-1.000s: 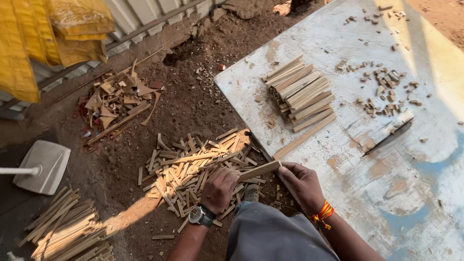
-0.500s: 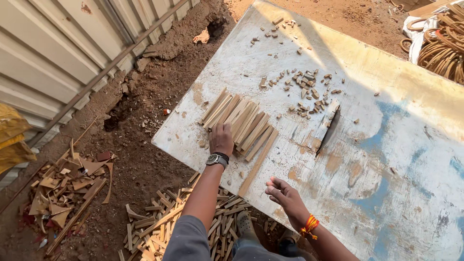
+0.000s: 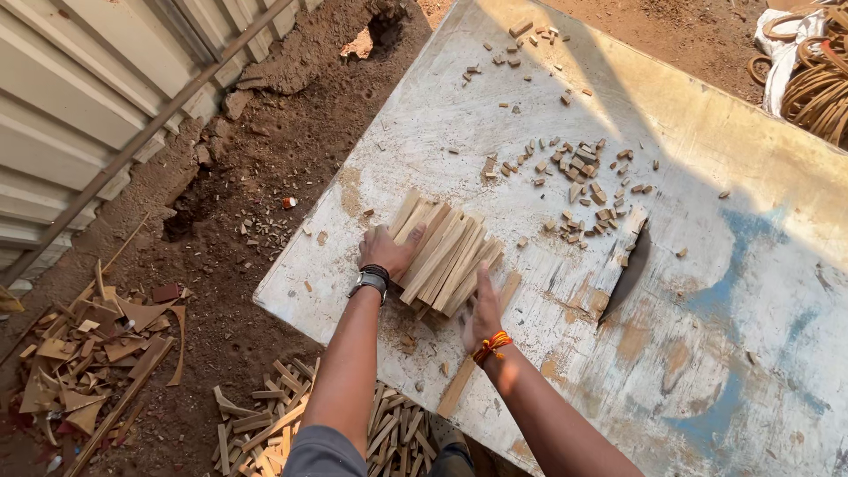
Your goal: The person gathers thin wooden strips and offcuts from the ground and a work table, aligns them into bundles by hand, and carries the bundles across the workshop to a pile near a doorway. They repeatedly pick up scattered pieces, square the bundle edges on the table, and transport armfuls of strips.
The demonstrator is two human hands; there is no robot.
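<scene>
Left hand: my left hand (image 3: 389, 252), watch at the wrist, lies palm down with fingers spread on the near left end of the stack of wooden sticks (image 3: 446, 254), pressing rather than gripping.
Right hand: my right hand (image 3: 483, 309), orange thread at the wrist, stands open on its edge against the stack's right side, fingers straight, clasping nothing.
Sticks: the pale cut sticks lie side by side in a slanted bundle near the left edge of the worn white table (image 3: 707, 291), held between my two hands.
Long strip: a single wooden strip (image 3: 464, 380) runs under my right wrist and past the table's near edge.
Table top: small wood offcuts (image 3: 583, 177) are scattered beyond the stack; a dark slot (image 3: 629, 274), possibly a saw opening, cuts the surface.
Ground: more loose sticks (image 3: 291, 424) lie in the dirt below, near a heap of wood scraps (image 3: 88, 353).
</scene>
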